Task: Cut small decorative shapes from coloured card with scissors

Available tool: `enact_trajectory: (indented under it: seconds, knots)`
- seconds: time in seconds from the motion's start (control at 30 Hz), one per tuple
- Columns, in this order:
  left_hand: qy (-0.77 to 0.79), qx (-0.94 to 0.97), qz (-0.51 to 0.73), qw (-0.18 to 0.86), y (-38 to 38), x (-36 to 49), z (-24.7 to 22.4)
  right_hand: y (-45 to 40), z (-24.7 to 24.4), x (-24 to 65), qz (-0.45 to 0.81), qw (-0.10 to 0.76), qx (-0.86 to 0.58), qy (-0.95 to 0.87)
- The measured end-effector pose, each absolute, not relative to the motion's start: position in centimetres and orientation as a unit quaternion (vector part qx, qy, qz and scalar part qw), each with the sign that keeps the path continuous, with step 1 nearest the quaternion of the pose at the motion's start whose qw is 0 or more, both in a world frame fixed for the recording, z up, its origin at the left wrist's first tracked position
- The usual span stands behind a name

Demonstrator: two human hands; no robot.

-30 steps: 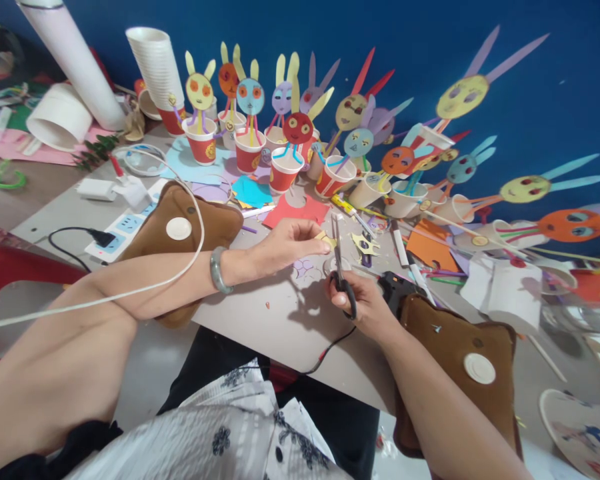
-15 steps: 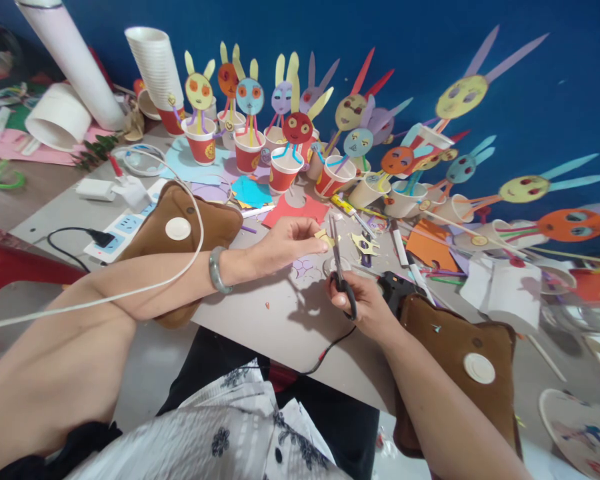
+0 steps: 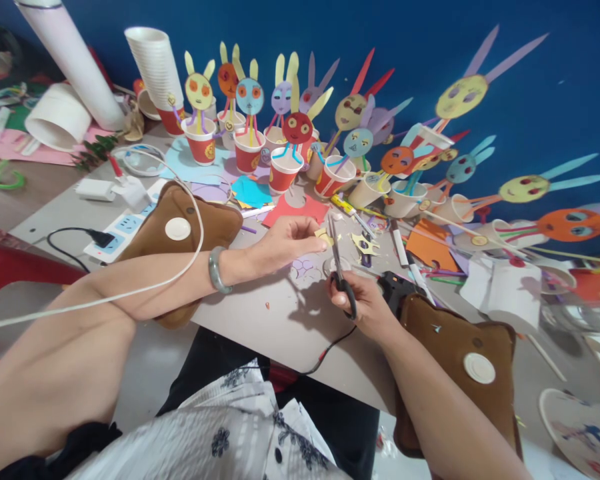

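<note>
Over the middle of the table, my left hand [image 3: 293, 243] pinches a small piece of yellow paper [image 3: 324, 235] between thumb and fingers. My right hand [image 3: 357, 299] is closed round the black handles of a pair of scissors [image 3: 336, 252]. The blades point away from me and stand right at the paper's right edge; whether they are cutting into it I cannot tell. A cut-out yellow paper scrap [image 3: 365, 244] lies just right of the blades. Below my left hand is a purple scrap [image 3: 305, 267] with round outlines, and behind it red paper [image 3: 297, 205] with a round cut-out.
Paper cups with rabbit-faced figures [image 3: 299, 128] line the blue wall. A brown cushion [image 3: 180, 230] lies under my left arm beside a power strip [image 3: 125, 230]; another brown cushion [image 3: 457, 360] is by my right forearm. A white cable [image 3: 130, 297] crosses my left arm. Markers [image 3: 399, 241] lie at right.
The scissor blades have shifted very slightly against the yellow paper. Both hands keep nearly the same place, and nothing else has moved.
</note>
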State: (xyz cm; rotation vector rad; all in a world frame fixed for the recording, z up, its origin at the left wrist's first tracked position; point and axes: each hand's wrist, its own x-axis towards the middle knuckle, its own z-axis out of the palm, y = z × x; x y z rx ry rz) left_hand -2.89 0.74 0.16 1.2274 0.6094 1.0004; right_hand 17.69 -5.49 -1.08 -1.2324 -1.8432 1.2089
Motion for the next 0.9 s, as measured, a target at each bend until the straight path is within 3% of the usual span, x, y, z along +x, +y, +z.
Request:
enact_trajectory:
  seconds: [0.9]
  knots:
    - [0.299, 0.534, 0.441, 0.656, 0.76, -2.91, 0.63, -5.48, -1.06, 17.74, 0.446, 0.299, -0.468, -0.701]
